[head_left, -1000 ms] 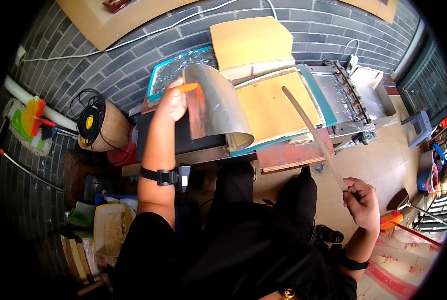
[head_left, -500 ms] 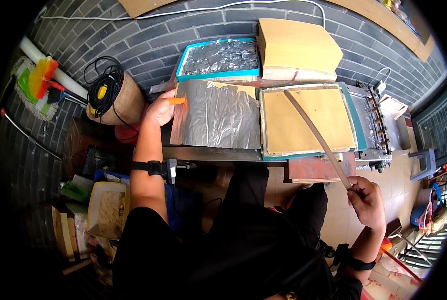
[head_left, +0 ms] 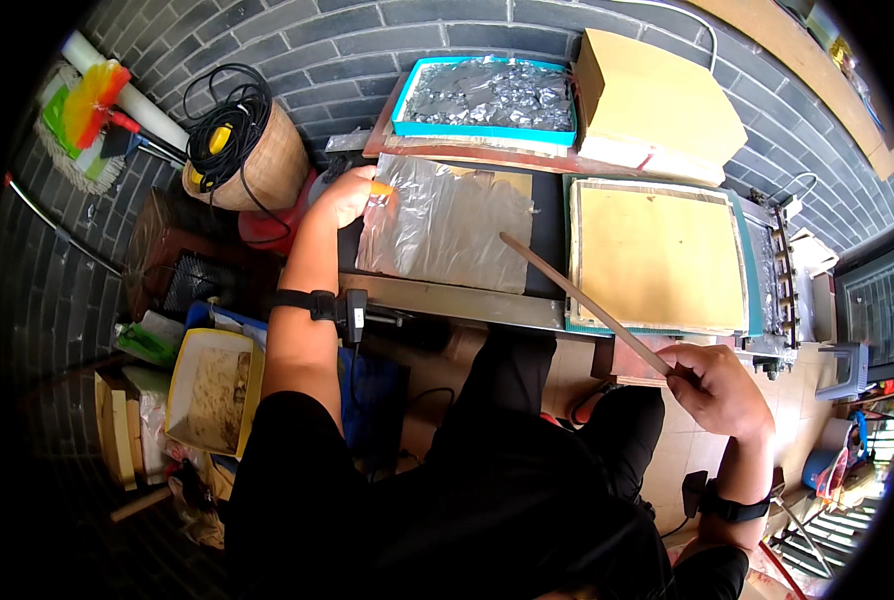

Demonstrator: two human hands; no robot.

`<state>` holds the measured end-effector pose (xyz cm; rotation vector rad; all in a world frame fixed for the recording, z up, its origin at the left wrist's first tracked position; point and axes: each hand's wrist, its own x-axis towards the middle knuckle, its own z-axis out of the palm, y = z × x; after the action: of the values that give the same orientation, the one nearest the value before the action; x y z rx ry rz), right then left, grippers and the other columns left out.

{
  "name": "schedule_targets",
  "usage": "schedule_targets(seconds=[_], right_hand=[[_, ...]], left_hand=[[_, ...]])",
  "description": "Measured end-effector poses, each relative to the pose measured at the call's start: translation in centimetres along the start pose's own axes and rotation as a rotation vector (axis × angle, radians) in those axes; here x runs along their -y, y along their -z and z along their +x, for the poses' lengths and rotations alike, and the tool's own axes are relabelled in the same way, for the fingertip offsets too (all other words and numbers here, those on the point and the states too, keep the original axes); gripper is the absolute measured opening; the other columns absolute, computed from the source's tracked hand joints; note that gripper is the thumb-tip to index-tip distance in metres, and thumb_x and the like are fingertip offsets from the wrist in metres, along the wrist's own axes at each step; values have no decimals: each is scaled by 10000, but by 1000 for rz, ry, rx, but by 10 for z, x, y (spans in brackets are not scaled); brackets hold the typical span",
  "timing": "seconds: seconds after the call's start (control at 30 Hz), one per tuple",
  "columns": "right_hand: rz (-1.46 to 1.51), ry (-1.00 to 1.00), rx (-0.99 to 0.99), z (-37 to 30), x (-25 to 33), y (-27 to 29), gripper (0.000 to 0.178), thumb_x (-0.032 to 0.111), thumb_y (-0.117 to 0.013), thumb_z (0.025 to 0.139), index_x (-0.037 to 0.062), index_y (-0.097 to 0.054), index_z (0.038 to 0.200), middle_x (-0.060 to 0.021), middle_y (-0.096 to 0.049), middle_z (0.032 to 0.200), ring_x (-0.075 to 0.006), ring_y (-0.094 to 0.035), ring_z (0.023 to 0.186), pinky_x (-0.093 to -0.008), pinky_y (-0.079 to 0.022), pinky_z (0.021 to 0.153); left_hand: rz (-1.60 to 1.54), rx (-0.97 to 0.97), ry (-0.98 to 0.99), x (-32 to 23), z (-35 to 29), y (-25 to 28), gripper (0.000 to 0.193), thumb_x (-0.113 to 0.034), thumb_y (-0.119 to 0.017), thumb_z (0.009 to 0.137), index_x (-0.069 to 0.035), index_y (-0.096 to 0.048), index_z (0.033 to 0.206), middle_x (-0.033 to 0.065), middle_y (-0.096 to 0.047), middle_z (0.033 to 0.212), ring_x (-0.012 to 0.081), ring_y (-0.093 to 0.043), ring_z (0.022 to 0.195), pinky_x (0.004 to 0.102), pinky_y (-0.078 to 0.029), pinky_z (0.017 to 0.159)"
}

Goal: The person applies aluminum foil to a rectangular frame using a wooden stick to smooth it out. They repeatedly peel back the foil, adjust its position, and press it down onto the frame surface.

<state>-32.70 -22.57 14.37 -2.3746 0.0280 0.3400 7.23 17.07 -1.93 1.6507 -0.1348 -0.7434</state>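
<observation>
A wrinkled silver foil sheet lies over yellow paper on the bench, the paper showing along its far edge. My left hand is closed at the sheet's far left corner, an orange cover on one digit. In my right hand is one end of a long thin wooden stick. The stick slants far and left, its tip at the foil's right side; whether it touches the foil I cannot tell. Right of the foil, a flat yellow sheet rests on a green mat.
Behind the foil stands a turquoise-rimmed tray of crumpled foil pieces, beside a tall stack of yellow paper. A metal roller device is at the right end. Left are a cable-topped woven basket and a yellow tub.
The stick's tip has swung left from above the yellow sheet to the foil's right side, and my right hand moved with it. A dark gap now shows between the foil and the mat.
</observation>
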Motion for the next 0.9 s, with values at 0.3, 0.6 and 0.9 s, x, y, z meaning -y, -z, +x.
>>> schedule_targets(seconds=[0.3,0.6,0.9], right_hand=[[-17,36,80,20,2,-1,236,-25,-575,791,-5,-650,1014,-186,-629,744,-324,-613,643,-370,-474,598],[-13,10,-13,24,-2,-1,226,-20,-575,814,-6,-655,1025,-179,-576,667,-258,-549,543,-343,-443,557],[-27,-98,8,22,3,1,263,-19,-574,815,0,-664,1062,-183,-581,674,-259,-561,563,-342,-450,568]], left_hand=[[-19,-32,-40,-3,-3,-5,213,-29,-580,874,-33,-610,1085,69,-676,876,177,-661,734,314,-522,630],[-48,-5,-66,3,1,0,244,-55,-625,863,-30,-608,1105,38,-672,907,141,-646,743,287,-521,659],[-25,-14,-80,6,3,3,252,-47,-612,877,-28,-601,1129,36,-670,913,134,-644,771,275,-518,675]])
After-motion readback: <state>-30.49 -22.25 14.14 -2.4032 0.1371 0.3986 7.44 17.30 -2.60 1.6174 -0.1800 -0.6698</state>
